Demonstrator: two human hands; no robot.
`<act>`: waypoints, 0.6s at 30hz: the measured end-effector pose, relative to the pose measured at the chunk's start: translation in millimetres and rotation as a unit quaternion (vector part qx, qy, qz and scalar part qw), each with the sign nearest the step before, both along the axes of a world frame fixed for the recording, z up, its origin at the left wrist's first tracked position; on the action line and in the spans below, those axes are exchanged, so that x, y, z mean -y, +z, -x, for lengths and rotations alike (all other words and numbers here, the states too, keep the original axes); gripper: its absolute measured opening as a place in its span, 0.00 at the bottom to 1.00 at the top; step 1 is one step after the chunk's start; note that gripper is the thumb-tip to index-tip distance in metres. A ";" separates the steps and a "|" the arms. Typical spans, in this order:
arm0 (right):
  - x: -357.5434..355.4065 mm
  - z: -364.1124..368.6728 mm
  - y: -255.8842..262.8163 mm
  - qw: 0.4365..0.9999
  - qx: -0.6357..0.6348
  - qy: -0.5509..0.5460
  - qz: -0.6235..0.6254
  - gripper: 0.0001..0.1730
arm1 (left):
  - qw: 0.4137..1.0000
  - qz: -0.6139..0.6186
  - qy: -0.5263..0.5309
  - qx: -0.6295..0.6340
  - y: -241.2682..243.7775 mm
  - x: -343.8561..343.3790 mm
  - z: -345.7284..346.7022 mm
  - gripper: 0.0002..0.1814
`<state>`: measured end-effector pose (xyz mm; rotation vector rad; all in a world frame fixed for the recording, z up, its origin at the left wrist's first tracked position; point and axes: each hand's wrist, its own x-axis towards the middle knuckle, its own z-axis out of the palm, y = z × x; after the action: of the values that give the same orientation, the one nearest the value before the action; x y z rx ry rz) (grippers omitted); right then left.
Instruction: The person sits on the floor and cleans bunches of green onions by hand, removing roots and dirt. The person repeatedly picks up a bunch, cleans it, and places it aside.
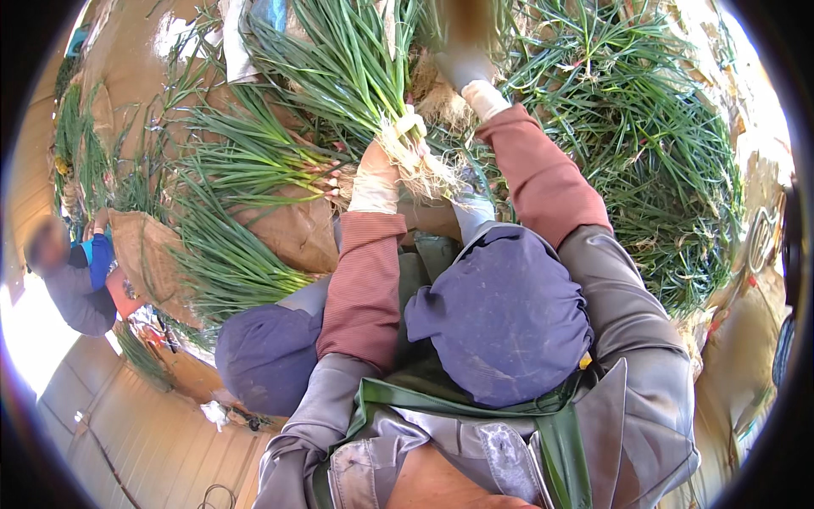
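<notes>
My left hand point(378, 175), in a pale glove, is closed on the root end of a large bunch of green onions point(356, 70), whose leaves point away from me. Light-coloured gloving also covers my right hand point(467, 69), which is blurred and partly hidden at the top centre, beside pale roots point(442, 95); its fingers cannot be made out. Left of the held bunch, another bunch of green onions point(267, 159) lies with pinkish bulbs and roots towards my left wrist. A further bunch point(235, 254) rests nearer my knee.
A big heap of loose green onions point(636, 133) spreads on the right. Brown sacking point(292, 232) lies under the bunches at left, with more sacking point(149, 261) beyond. Another person point(79, 280) is at the far left. My knees wear blue cloth covers point(502, 312). A full sack point(741, 350) stands at right.
</notes>
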<state>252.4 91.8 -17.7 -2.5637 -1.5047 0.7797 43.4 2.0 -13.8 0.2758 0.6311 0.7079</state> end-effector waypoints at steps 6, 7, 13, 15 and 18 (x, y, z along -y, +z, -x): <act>85.5 12.9 32.0 0.970 -0.212 0.107 -0.054 0.22 | 0.996 -0.048 -0.032 -0.066 1.6 6.8 0.4 0.15; 95.1 16.5 38.4 0.969 -0.210 0.113 -0.056 0.22 | 0.994 -0.069 -0.063 -0.058 -1.3 6.5 -2.3 0.14; 87.2 16.0 26.0 0.979 -0.183 0.067 -0.060 0.20 | 0.975 -0.061 -0.023 -0.210 9.4 19.4 -7.5 0.13; 90.6 24.7 19.9 0.966 -0.238 0.073 -0.075 0.19 | 0.977 -0.022 -0.035 -0.207 10.7 16.3 -3.2 0.14; 94.6 37.8 26.9 0.966 -0.229 0.099 -0.071 0.20 | 0.971 -0.088 -0.069 -0.212 -9.4 10.2 2.8 0.13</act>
<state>214.6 -2.8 9.2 -1.9683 -1.5987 1.1418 40.6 -8.2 -23.1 0.6410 0.9457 0.5740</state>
